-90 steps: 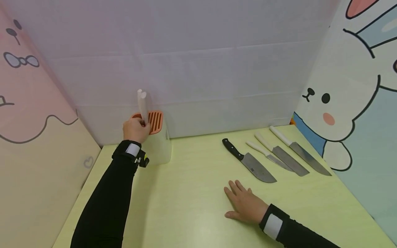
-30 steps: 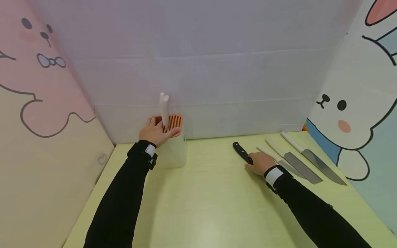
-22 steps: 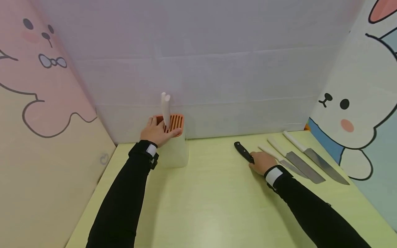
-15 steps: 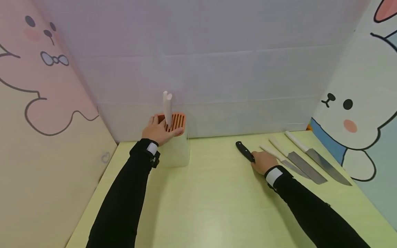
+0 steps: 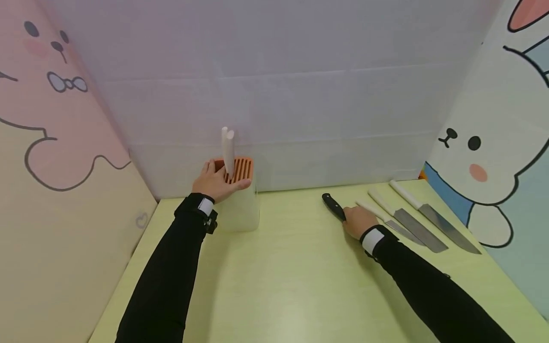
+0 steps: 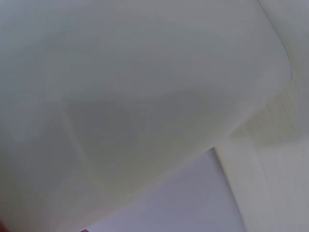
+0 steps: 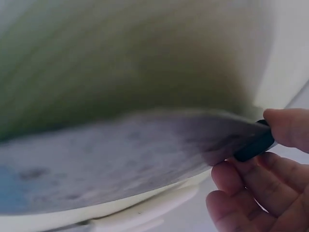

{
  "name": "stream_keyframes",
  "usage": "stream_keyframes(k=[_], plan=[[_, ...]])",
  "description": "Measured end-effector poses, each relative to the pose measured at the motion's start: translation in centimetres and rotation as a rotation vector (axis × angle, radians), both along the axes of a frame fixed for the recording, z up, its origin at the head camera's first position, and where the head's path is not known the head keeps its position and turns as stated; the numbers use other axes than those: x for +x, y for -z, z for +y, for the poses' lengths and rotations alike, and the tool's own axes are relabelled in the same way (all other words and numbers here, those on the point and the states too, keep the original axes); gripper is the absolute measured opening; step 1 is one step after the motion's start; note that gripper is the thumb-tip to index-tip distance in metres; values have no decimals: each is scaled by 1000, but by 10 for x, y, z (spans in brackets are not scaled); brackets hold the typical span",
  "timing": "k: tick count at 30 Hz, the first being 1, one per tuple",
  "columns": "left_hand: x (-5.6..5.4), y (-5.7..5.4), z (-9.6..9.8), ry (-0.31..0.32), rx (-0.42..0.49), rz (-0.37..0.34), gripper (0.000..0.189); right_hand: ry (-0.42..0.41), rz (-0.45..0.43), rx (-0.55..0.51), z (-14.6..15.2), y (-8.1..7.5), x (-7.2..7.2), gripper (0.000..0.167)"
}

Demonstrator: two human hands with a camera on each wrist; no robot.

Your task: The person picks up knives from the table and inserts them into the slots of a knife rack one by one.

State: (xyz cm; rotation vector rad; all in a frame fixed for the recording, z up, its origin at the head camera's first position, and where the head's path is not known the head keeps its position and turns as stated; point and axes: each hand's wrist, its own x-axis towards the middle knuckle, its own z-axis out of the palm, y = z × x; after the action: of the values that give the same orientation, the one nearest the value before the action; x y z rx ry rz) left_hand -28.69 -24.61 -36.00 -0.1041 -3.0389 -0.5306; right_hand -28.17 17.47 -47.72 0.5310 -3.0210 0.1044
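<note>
While the left hand (image 5: 218,185) lay spread over the block (image 5: 240,212), its fingers extended along the far left of the orange top (image 5: 243,167) and its thumb stretched across the near edge, touching but not curled round anything. Two white handles (image 5: 229,150) rose nearly upright from that top, in the gap between the fingers and the thumb; whether the hand touched them could not be told. The block stood at the back left of the table (image 5: 279,281), near the back wall (image 5: 274,95), and its pale side filled most of the left wrist view.

Well apart from it, the right hand (image 5: 359,222) pinched the black knife (image 5: 333,206) where handle met blade, thumb on one side and curled fingers on the other. The handle pointed away toward the back wall; the head view hid the blade behind the hand, but the right wrist view showed it broad and grey, somewhat blurred.

Just beside that hand, on its right, lay three knives with white handles: the small knife (image 5: 390,222), the square-ended cleaver (image 5: 407,223) and the long knife (image 5: 435,216), slanted alike, blades toward the person. Cartoon animals decorated the left wall (image 5: 64,143) and right wall (image 5: 484,124).
</note>
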Motion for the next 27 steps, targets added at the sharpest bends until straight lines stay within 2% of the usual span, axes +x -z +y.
stream_keyframes(k=[4,8,15,27], plan=[[3,-3,1,5,12,-5,103,-18,18,-9,-4,-8,0,16],[2,-4,1,9,12,-17,105,-26,43,-68,-7,-22,1,17],[-2,-4,-3,25,17,-44,112,-21,49,-215,-15,-64,1,37],[-5,-2,-5,51,16,-31,115,-27,10,-447,-18,-133,2,53]])
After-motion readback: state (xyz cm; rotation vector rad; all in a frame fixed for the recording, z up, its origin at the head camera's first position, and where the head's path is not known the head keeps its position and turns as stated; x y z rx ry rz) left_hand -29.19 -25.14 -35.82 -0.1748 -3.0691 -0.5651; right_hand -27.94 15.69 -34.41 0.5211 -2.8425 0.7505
